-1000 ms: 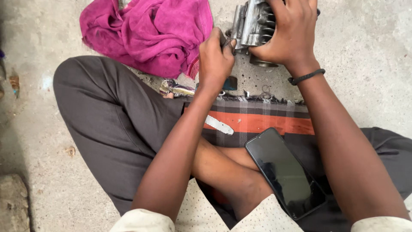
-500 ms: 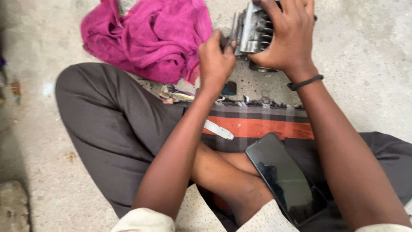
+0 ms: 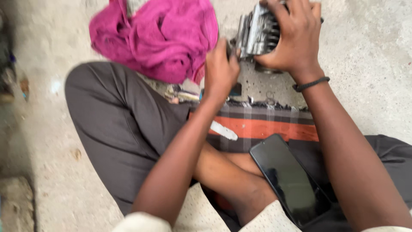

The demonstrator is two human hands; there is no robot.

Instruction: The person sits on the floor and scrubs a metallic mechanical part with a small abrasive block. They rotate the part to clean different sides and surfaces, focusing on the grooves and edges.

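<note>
Here, head view, the only one to log. Person seated cross-legged on a concrete floor [image 3: 377,64]. Right hand [image 3: 296,38], at the far right, is spread over a grey ribbed metal engine part [image 3: 257,32]; its fingers wrap the top and far side, holding the part down against the floor. A dark band sits on that wrist. Left hand [image 3: 219,71] is closed into a narrow fist just left of the part, touching its near-left edge; the fingers seem to pinch something small and dark, perhaps a tool, but the frame is blurred there and I cannot tell what.

Far left of the part: a crumpled magenta cloth [image 3: 159,36], lying partly on the person's knee. A checked cloth with an orange stripe [image 3: 266,126] covers the lap, near side of the part. A black phone [image 3: 289,178], screen dark, rests tilted on the right thigh.

Risks, as a judgement: the part stands on bare floor, steadied by one hand only, so a hard push from the left fist could tip or skid it. The phone lies loose on a sloped leg; any shift of that leg could slide it onto the concrete.

Containers: none visible in this view, so no contents to record.
</note>
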